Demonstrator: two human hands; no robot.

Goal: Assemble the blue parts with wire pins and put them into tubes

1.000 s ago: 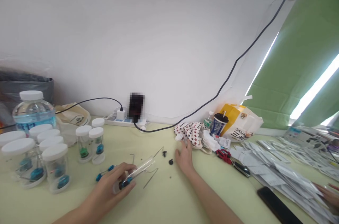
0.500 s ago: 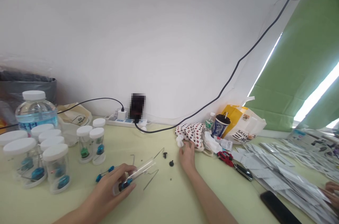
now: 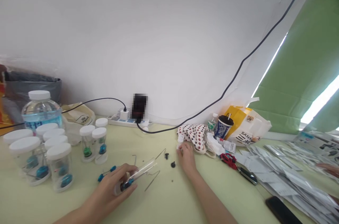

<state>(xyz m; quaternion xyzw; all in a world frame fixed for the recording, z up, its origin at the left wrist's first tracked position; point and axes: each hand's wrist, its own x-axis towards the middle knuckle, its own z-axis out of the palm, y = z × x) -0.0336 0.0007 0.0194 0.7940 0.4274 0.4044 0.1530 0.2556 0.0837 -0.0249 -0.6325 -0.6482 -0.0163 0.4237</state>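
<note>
My left hand (image 3: pixel 111 190) lies on the pale green table (image 3: pixel 169 202) with its fingers wrapped round a clear plastic tube (image 3: pixel 137 176) that has a blue-handled piece inside. My right hand (image 3: pixel 186 157) reaches to the table's middle, fingers closed on a small white cap (image 3: pixel 180 145) beside a red-and-white patterned cloth (image 3: pixel 194 134). Two small black knobs (image 3: pixel 169 160) and thin bent wires (image 3: pixel 153 176) lie between my hands. A blue-handled tool (image 3: pixel 106 173) rests just left of my left hand.
Several white-capped clear jars (image 3: pixel 57 165) and a water bottle (image 3: pixel 39 111) stand at the left. A power strip (image 3: pixel 127 121) sits by the wall. A cup (image 3: pixel 224 127), yellow bag (image 3: pixel 246 127), red scissors (image 3: pixel 230 159), flat packets (image 3: pixel 286 171) and a phone (image 3: pixel 280 211) fill the right. Another person's hand (image 3: pixel 328 169) is at far right.
My right hand has moved a little farther out toward the patterned cloth and closed on the white cap. My left hand keeps hold of the tube. The view has shifted slightly.
</note>
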